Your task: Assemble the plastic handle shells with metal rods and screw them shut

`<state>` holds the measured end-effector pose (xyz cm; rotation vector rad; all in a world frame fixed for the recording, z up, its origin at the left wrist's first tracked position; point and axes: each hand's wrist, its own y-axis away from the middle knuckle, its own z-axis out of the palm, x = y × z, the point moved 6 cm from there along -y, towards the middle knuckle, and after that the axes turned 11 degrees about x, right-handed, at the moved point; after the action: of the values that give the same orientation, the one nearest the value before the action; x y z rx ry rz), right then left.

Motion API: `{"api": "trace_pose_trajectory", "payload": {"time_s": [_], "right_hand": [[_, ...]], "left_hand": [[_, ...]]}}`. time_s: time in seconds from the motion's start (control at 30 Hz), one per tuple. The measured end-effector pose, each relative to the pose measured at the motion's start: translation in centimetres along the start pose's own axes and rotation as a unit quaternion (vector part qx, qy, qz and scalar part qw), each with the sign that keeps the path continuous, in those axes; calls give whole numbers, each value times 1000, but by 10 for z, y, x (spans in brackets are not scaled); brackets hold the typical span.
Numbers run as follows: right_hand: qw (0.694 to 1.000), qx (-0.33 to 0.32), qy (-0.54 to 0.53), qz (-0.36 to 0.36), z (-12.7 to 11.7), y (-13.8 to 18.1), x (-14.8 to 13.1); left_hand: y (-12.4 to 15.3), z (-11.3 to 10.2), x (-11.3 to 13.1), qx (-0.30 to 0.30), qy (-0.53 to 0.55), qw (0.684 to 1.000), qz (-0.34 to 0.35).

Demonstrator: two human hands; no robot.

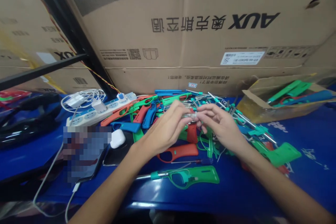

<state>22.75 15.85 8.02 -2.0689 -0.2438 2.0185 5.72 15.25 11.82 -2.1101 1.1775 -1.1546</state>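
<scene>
Over the pile of lighter parts, my left hand and my right hand meet fingertip to fingertip. Both pinch a small clear, tube-like part; its exact kind is too small to make out. An orange lighter casing lies below my hands. Nearer to me rests a green gas lighter with a metal barrel pointing left. Between these two is a thin screwdriver with a dark blue handle.
A cardboard box with green and blue casings stands at the right. To the left are a power strip with white cables, a phone and a white earbud case. A large carton walls off the back of the blue table.
</scene>
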Motion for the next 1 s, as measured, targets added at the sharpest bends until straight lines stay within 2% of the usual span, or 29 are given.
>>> {"api": "trace_pose_trajectory", "payload": {"time_s": [0.07,0.2,0.43,0.7,1.0], "right_hand": [[1000,18,-20,9,-2,0,-1],[999,31,-38,23,-5,1,-2],[999,-24,-43,16,1,7,-9],[999,-30,-24,-14,3,9,-10],[997,-23,30,-69,2,13,-16]], "left_hand": [[0,2,-5,10,-18,1000,-11],[5,9,-17,-7,-45,997,-63],[7,13,-13,-4,-56,997,-58],[7,12,-13,-51,-60,995,-68],[8,12,-13,-50,-64,995,-58]]}}
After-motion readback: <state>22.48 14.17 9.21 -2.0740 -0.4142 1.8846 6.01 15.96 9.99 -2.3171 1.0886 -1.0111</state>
